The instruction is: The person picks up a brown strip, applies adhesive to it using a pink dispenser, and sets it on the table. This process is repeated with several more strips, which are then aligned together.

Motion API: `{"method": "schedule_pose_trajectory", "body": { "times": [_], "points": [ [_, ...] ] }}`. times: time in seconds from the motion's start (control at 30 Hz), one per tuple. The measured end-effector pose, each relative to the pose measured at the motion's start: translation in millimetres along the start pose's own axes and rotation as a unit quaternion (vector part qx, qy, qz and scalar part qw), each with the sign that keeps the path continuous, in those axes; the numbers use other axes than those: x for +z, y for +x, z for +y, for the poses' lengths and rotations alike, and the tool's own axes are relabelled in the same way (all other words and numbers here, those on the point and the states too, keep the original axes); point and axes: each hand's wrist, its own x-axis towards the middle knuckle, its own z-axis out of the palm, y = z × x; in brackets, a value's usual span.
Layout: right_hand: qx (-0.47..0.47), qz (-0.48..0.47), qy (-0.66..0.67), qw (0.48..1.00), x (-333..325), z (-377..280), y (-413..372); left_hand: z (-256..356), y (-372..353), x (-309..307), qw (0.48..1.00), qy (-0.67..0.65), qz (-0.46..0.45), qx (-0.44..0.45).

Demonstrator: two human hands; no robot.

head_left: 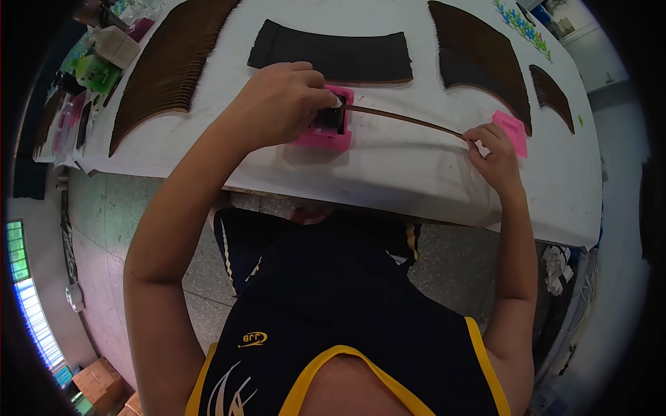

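Observation:
A long, thin brown strip (406, 119) stretches between my two hands, bowed slightly upward above the table. My right hand (494, 154) pinches its right end between thumb and fingertips. At the strip's left end, my left hand (288, 104) is closed with a small white pad (338, 102) at its fingertips. The left fingers hang over a pink holder (340, 142), which has a black container (333, 119) in it, partly hidden by the hand. A pink lid-like piece (512, 132) lies just behind my right hand.
A row of black strips (329, 52) lies side by side behind the pink holder. More brown strips are fanned out at the left (170, 66) and right (482, 59), with a smaller group (552, 97) farther right. Bottles (97, 73) crowd the table's far left. The white table's (416, 184) front edge runs before me.

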Motion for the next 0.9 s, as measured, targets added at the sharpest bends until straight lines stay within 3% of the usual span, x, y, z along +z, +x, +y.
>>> {"method": "schedule_pose_trajectory", "body": {
  "times": [0.27,0.37,0.53,0.6,0.67,0.83,0.9],
  "points": [
    [-0.001,0.005,-0.025,1.0,-13,-2,2,4,7,2,1.0,-0.015,0.008,0.0],
    [-0.064,0.039,-0.089,0.993,-36,-6,12,8,13,8,0.999,-0.039,0.018,-0.002],
    [-0.059,0.057,-0.14,0.987,-83,-11,31,16,25,22,0.994,-0.09,0.057,-0.011],
    [-0.059,0.057,-0.159,0.984,-102,-14,45,23,30,21,0.992,-0.092,0.036,-0.083],
    [-0.107,0.076,-0.164,0.978,-117,-19,61,22,36,29,0.991,-0.103,0.042,-0.075],
    [-0.127,0.055,-0.193,0.971,-149,-20,91,32,50,21,0.989,-0.126,0.053,-0.065],
    [-0.133,0.043,-0.202,0.969,-159,-13,95,34,51,3,0.931,-0.324,0.016,-0.167]
  ]
}}
